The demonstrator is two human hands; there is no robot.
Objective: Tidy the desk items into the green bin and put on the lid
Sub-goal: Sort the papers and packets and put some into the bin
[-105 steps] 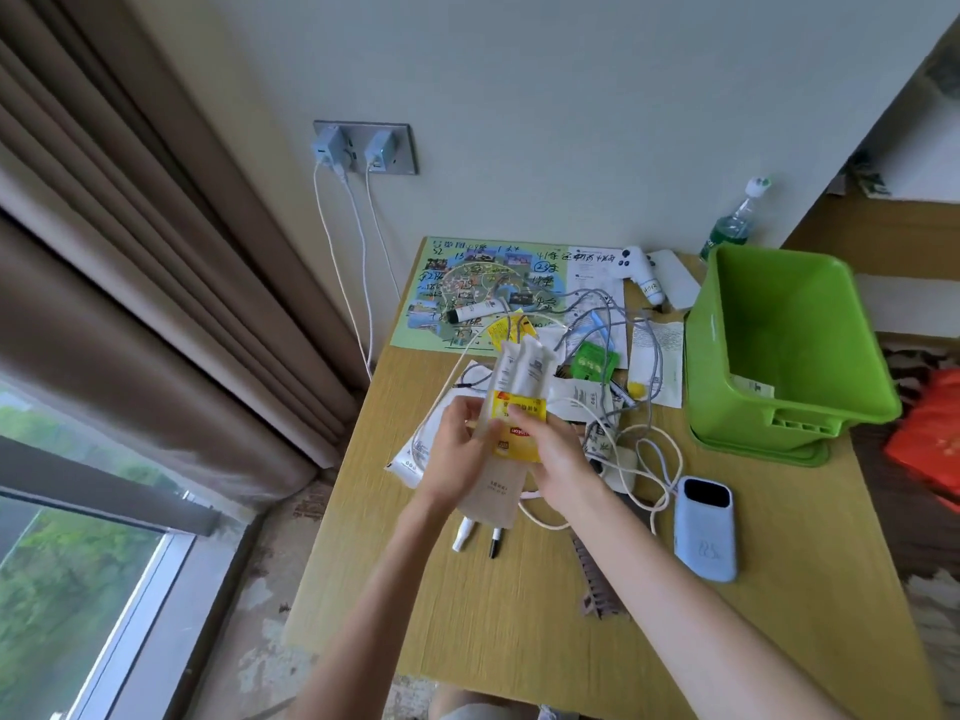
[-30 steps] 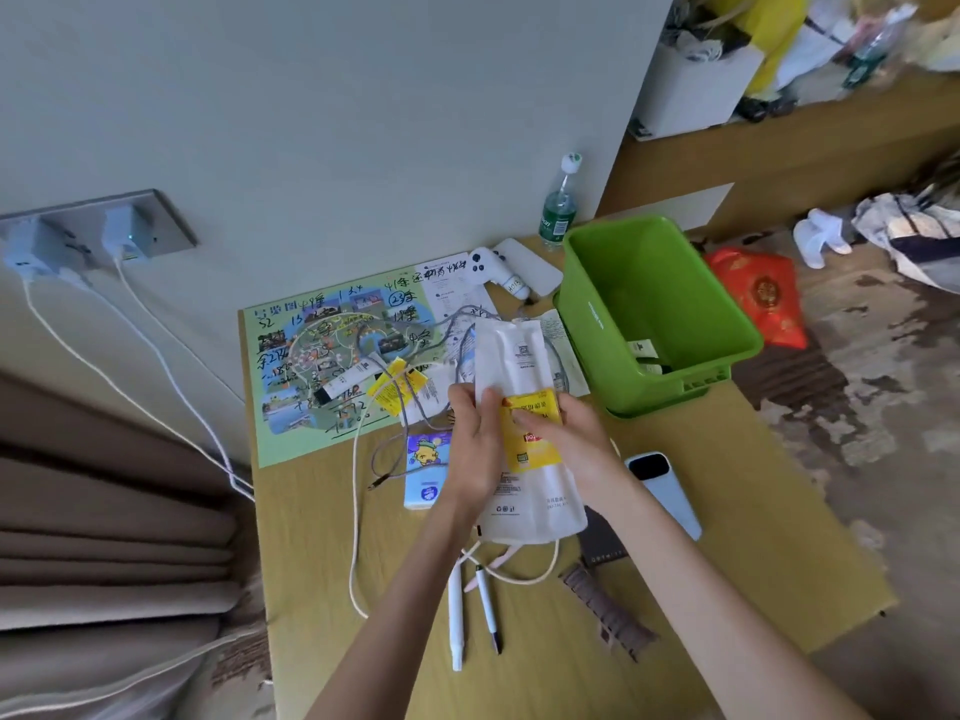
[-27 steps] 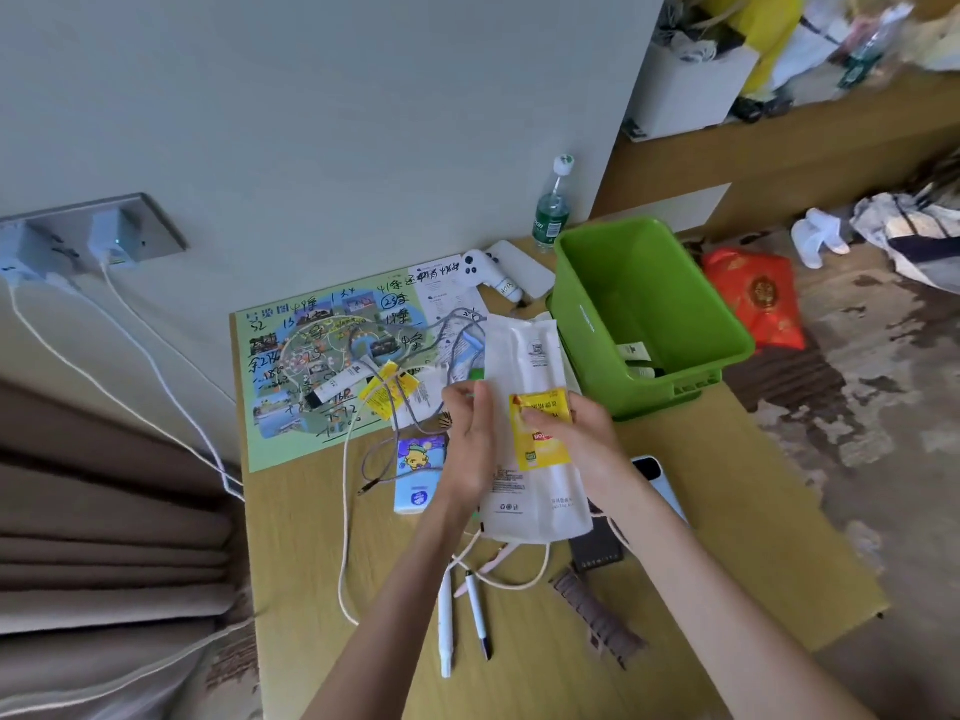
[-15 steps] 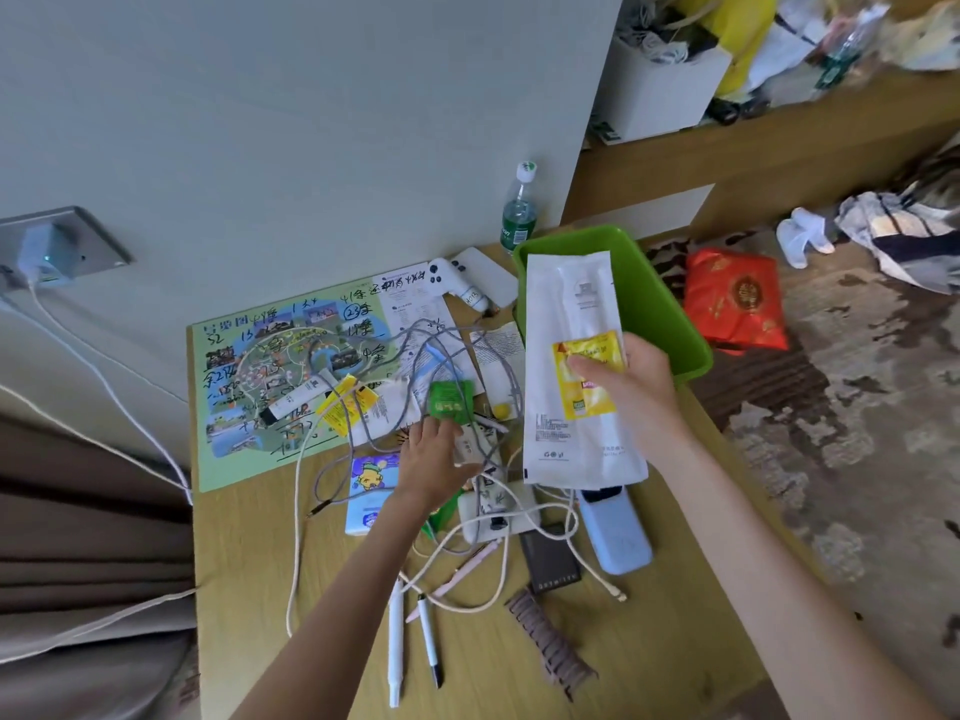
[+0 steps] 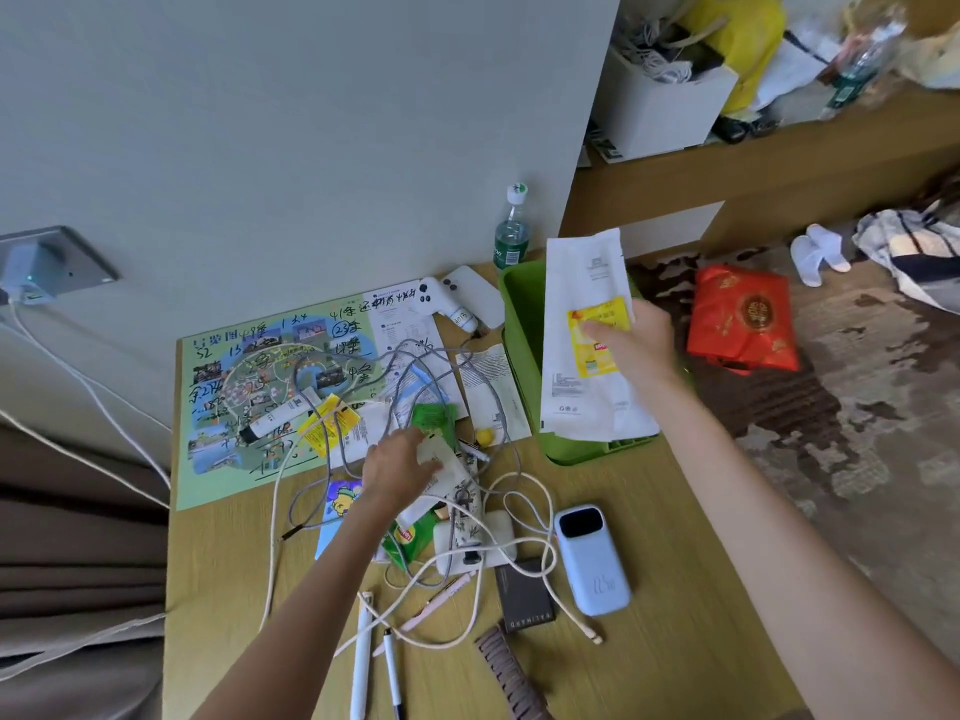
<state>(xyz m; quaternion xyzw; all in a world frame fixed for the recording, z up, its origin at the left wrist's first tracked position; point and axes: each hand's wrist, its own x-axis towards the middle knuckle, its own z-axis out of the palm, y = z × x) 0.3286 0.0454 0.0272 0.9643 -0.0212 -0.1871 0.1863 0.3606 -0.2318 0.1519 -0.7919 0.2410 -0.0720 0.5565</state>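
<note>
The green bin (image 5: pixel 520 324) stands at the desk's far right edge. My right hand (image 5: pixel 631 345) pinches white packets (image 5: pixel 584 387) and a yellow sachet (image 5: pixel 597 332), holding them upright over the bin so that they hide most of its inside. My left hand (image 5: pixel 397 467) reaches into the tangle of cables (image 5: pixel 498 504) at the desk's middle, fingers on a small white packet (image 5: pixel 441 459) beside a green sachet (image 5: pixel 434 420). Whether it grips the packet or only touches it is unclear. No lid is in view.
A light blue power bank (image 5: pixel 592 558), a dark card case (image 5: pixel 524 595), two pens (image 5: pixel 363 662), a brown hair clip (image 5: pixel 506 672) and a colourful map (image 5: pixel 260 387) lie on the desk. A bottle (image 5: pixel 511 236) stands by the wall. A red bag (image 5: pixel 743 319) lies on the floor.
Both hands held the packet bundle over the desk; my right hand has carried it right to the bin, and my left hand has let go and dropped to the cable pile.
</note>
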